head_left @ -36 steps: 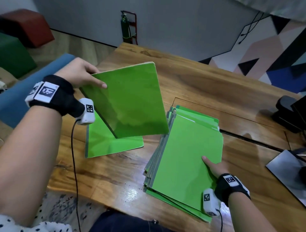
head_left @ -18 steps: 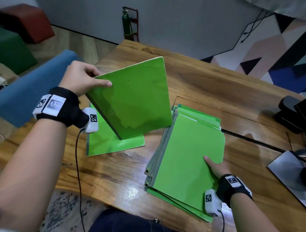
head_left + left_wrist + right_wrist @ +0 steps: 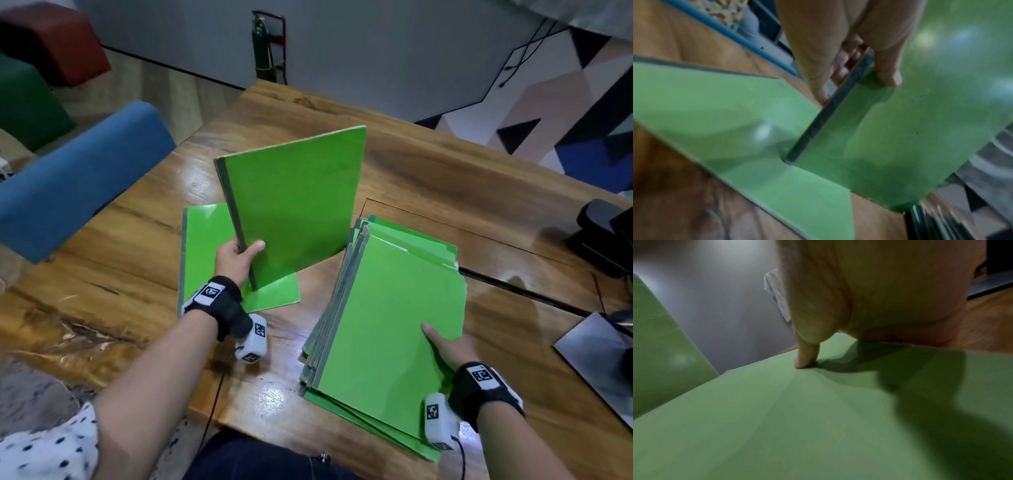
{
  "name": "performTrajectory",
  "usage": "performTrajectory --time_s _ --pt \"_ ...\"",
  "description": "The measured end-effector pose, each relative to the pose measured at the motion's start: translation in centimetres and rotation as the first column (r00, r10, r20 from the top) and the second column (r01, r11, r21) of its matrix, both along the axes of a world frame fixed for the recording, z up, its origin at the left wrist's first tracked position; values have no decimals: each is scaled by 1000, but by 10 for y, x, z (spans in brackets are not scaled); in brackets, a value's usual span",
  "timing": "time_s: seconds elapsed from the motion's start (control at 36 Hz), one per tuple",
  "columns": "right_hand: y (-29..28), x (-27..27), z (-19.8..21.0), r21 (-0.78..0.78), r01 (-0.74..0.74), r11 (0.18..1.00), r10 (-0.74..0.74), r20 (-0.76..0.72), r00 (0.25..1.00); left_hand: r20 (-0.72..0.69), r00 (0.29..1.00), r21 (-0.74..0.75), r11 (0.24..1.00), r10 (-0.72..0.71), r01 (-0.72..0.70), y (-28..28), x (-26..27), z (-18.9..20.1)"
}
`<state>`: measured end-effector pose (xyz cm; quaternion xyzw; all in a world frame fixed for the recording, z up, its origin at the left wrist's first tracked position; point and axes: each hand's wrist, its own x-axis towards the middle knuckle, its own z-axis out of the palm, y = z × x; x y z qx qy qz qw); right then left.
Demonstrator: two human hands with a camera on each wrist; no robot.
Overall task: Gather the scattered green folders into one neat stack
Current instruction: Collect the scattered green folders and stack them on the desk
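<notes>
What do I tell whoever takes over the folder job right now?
Left hand grips a green cardboard folder with a grey spine, held nearly upright by its spine.
Right hand: thumb on the near right corner of the stack of green folders; fingers hidden.
One flat green folder lies alone on the wooden table, left of the stack.
Done: most folders stacked, edges uneven.
Left: add the held and flat folders, then square the stack.

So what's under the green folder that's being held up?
A flat folder lies on the wooden table beneath the raised folder, which the left hand grips by its spine. The raised one and the hand cover its middle, so anything resting there is hidden.
</notes>
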<state>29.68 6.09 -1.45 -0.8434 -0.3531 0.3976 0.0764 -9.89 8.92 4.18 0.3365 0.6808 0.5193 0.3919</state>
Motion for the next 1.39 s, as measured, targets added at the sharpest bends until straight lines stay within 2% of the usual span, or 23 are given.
performTrajectory --time_s 0.14,0.19,0.25,0.31,0.36,0.47,0.53,0.64,0.69,0.75,0.83,0.92,0.97,1.03,1.14,1.19,1.22,1.28,1.33,1.39 --pt "2 2 -4 -19 -5 1000 6 5 1000 -73 985 34 987 158 -156 20 -21 21" --pt "2 1 -2 -41 -10 999 10 12 1000 -72 986 -54 987 148 -152 29 -41 29" --pt "3 0 -1 -51 -1 999 2 13 1000 -96 993 -214 972 75 -94 32 -64 27" --pt "4 1 -3 -61 5 998 -5 9 1000 -177 984 -376 924 3 -70 26 -79 22" --pt "5 1 -3 -67 7 998 -6 14 1000 -255 967 -488 866 -25 -106 17 -87 14" --pt "6 1 -2 -78 11 997 -10 16 1000 -380 907 -718 676 -181 -166 -3 -79 3" --pt "5 -1 0 -75 6 997 -5 16 1000 -409 880 -760 624 -242 -182 -10 -75 0" --pt "4 -2 1 -72 6 997 -4 17 1000 -421 830 -805 573 -366 -155 -24 -68 -6" --pt "3 -3 4 -66 -2 998 3 12 1000 -420 848 -803 569 -324 -180 -26 -68 -9" --pt "4 -3 4 -60 -5 998 5 4 1000 -422 882 -774 590 -211 -229 -26 -69 -11" --pt "3 -4 5 -75 -16 997 16 3 1000 -379 923 -632 747 -64 -208 -20 -66 -6" --pt "4 -4 6 -90 -24 996 25 12 1000 -419 908 -449 875 -26 -182 -10 -57 17" --pt "4 -4 6 -82 -28 996 29 20 999 -523 850 -339 931 -67 -134 -2 -46 44" --pt "4 -5 6 -85 -32 996 34 23 999 -639 758 -253 966 -128 -50 5 -35 75" --pt "2 -7 10 -63 -25 998 26 21 999 -801 557 -178 975 -222 132 10 -11 136" --pt "2 -8 10 -52 -1 999 2 14 1000 -831 511 -124 969 -218 212 10 -1 157" --pt "2 -9 11 -51 7 999 -7 5 1000 -831 514 -93 965 -211 246 10 2 164" --pt "0 -10 14 -54 17 998 -18 -10 1000 -787 574 -58 952 -229 301 12 7 169" --pt "0 -5 12 -41 8 999 -9 -35 999 -661 684 -61 931 -309 361 17 13 160" --pt "4 12 -6 -14 9 1000 -10 -59 998 -465 788 -83 906 -404 416 20 23 140"
